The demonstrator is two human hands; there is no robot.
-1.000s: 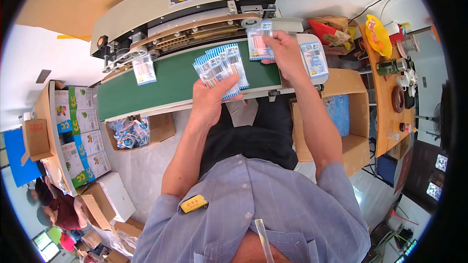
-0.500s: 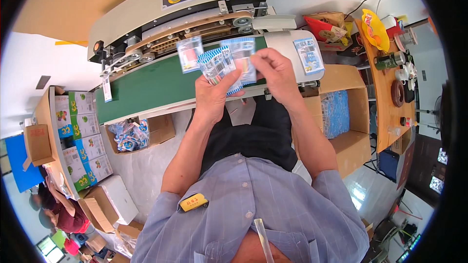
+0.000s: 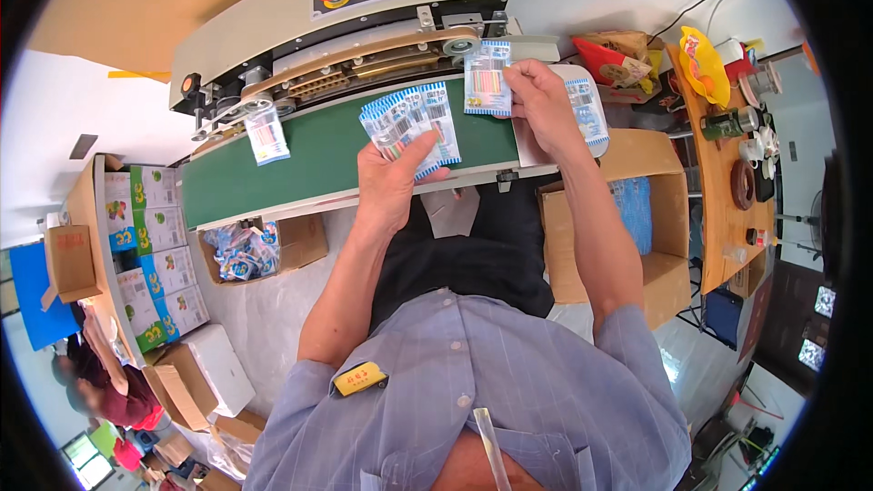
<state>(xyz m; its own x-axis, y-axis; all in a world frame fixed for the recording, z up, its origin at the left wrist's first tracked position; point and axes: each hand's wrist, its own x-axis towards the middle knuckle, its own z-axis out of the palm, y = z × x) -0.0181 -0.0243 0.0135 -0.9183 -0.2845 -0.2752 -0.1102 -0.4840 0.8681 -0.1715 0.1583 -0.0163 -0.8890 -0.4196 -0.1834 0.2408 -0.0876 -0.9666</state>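
Two hands engaged above the green conveyor belt (image 3: 318, 155) of a beige machine (image 3: 273, 38). Left hand (image 3: 391, 186) gripping a fan of packets (image 3: 397, 120) over the middle of the belt, thumb on top. Right hand (image 3: 547, 111) pinching a single packet (image 3: 487, 89) along its right side, far edge near the grey roller (image 3: 459, 47) at the machine's right. Packet and roller touching or apart: cannot tell.

Step in hand, by judgement: offering the single packet to the roller. Advisable to keep its far edge straight and parallel to the brown band (image 3: 364, 46); to hold the film flat and uncreased; to release only upon firm uptake, fingers clear of the nip. Advisable also to keep the fan squared, for drawing off one packet at a time, and to leave spacing behind the leading packet (image 3: 267, 136) at left.

Materials: packets thin, rectangular, apparently glossy plastic film, with blue-striped ends and coloured strips in the middle. Belt smooth and dull. Band narrow, gently curved. Roller round, apparently metal. Further packet (image 3: 587, 111) at right, on a pale plate (image 3: 535, 149), partly hidden by the right hand.
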